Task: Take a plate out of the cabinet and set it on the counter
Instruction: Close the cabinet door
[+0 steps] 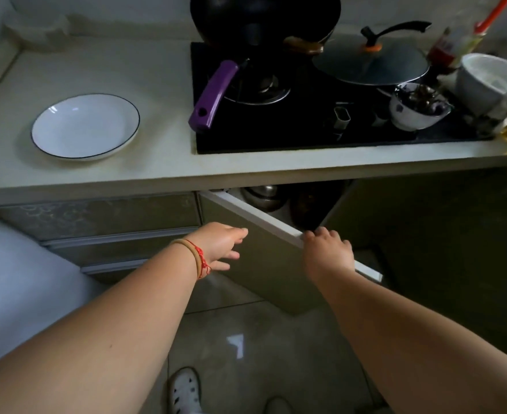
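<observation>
A white plate (85, 127) with a thin dark rim lies flat on the pale counter (156, 162), left of the stove. Below the counter a cabinet door (264, 258) stands partly swung out. My right hand (326, 252) grips the door's top outer corner, fingers curled over the white edge. My left hand (220, 245) is spread flat against the door's front face, holding nothing; a red string band is on its wrist. Inside the dark cabinet (300, 204) I see metal pots or bowls, dimly.
A black stove (291, 130) carries a purple-handled pan (216, 94), a black wok and a lidded pan (371, 64). A filled bowl (419, 107), a white pot (485, 82) and bottles crowd the right end. Drawers (112, 234) sit left of the door. My white shoe (185, 389) is on the tiled floor.
</observation>
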The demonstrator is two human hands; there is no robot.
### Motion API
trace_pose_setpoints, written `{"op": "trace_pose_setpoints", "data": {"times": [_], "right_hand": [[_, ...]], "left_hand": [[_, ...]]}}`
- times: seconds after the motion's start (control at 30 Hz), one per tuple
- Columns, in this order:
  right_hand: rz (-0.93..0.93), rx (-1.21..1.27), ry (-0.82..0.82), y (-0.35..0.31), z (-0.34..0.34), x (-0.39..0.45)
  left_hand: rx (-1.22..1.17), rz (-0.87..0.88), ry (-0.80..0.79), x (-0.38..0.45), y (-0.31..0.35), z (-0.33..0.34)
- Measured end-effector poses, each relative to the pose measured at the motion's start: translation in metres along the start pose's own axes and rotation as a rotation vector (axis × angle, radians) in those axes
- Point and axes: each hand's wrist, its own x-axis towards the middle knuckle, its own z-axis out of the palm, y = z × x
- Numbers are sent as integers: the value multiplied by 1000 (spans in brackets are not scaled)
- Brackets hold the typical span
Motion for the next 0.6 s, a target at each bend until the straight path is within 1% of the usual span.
{"op": "trace_pose_setpoints", "data": {"times": [0.1, 0.17, 0.27, 0.37, 0.43, 0.47, 0.5, 0.53, 0.57, 0.6], "right_hand": [[90, 51, -72, -1, 2, 7], [123, 80, -137, -1, 4, 18], [173, 85, -184, -5, 7, 38], [298, 65, -257, -10, 8, 56], [413, 127, -326, -11, 6, 71], [428, 197, -361, -11, 4, 78], [415, 298, -366, -12, 4, 85], [377, 341, -353, -11, 2, 91], [311, 393, -293, -7, 2, 99], [282, 449, -163, -6, 2, 106]], "left_hand": [[21, -4, 12, 1, 8, -22], [38, 3, 14, 1, 13, -31], [38, 8, 24, 5, 16, -43], [22, -5, 46, 11, 18, -48], [1, -15, 69, 17, 19, -48], [-18, -22, 82, 18, 21, -47], [-36, -29, 97, 20, 22, -46], [-53, -36, 113, 22, 24, -45], [-67, -42, 127, 23, 25, -45], [-82, -49, 144, 23, 26, -44]]}}
